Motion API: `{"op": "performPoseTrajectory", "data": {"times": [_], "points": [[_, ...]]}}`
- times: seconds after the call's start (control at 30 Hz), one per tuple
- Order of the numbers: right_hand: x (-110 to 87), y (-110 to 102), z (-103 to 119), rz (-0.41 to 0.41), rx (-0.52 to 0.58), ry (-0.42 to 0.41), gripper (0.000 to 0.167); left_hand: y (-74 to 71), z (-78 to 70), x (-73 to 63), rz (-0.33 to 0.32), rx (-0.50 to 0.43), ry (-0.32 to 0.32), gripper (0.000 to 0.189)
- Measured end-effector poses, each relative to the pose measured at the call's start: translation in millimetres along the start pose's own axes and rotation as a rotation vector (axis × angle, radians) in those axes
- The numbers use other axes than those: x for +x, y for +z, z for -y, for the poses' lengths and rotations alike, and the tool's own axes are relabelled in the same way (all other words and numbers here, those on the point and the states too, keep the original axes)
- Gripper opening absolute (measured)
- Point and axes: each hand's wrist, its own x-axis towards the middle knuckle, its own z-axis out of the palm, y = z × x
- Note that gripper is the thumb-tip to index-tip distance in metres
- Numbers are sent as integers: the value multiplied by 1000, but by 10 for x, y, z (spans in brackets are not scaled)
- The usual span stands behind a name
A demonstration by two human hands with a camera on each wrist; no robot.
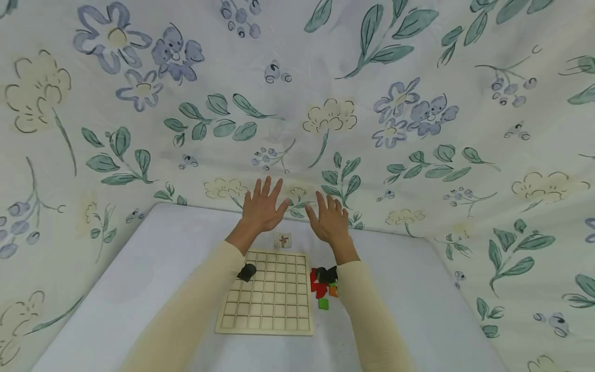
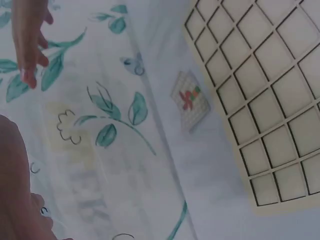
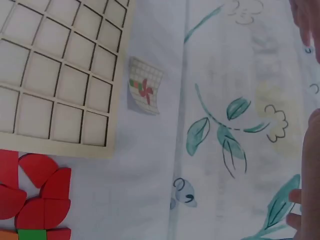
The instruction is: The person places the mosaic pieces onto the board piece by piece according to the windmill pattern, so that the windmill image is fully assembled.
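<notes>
Both hands are raised over the far side of the table with fingers straight and spread, holding nothing. My left hand (image 1: 263, 207) is above the far edge, left of a small paper card (image 1: 282, 240) printed with a grid and a red and green pattern. To the card's right hovers my right hand (image 1: 331, 222). Nearer the body lies a wooden grid board (image 1: 274, 294) with square cells. Beside its right edge, partly hidden by the right forearm, are several red pieces (image 3: 45, 190), a green square (image 1: 323, 304) and an orange piece (image 1: 333, 291).
The white table (image 1: 172, 248) meets a floral cloth (image 1: 297, 103) along its far edge, and the cloth rises behind and at both sides. A black wrist camera (image 1: 248, 272) shows at the left wrist, another black device (image 1: 326, 275) at the right.
</notes>
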Motion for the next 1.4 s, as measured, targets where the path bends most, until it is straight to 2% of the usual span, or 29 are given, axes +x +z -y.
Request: {"op": "performPoseTrajectory", "data": {"times": [0.13, 0.23, 0.33, 0.43, 0.57, 0.67, 0.9, 1.03, 1.17, 1.4], "points": [[-127, 55, -84, -28, -13, -61, 63, -26, -21, -196, -30, -84, 101, 68], [-254, 100, -150, -71, -12, -126, 58, -36, -10, -396, -63, -132, 185, 67], [-408, 175, -219, -87, -4, -181, 54, -23, 20, -645, -91, -162, 257, 67], [-577, 282, -290, -70, 3, -205, 50, -2, 49, -945, -75, -204, 290, 66], [-791, 447, -358, 14, -11, -205, 42, 99, 123, -1368, -26, -226, 273, 68], [-922, 563, -397, 66, -34, -208, 35, 193, 216, -1653, -2, -210, 243, 71], [-1104, 686, -445, 86, -55, -176, 32, 320, 451, -2178, 51, -160, 162, 74], [-1142, 724, -445, 62, -34, -169, 31, 371, 550, -2378, 97, -133, 113, 77], [-1140, 786, -460, 37, -17, -151, 30, 450, 628, -2517, 120, -104, 80, 79], [-1128, 874, -499, 33, 14, -142, 34, 531, 673, -2631, 126, -78, 78, 82]]}}
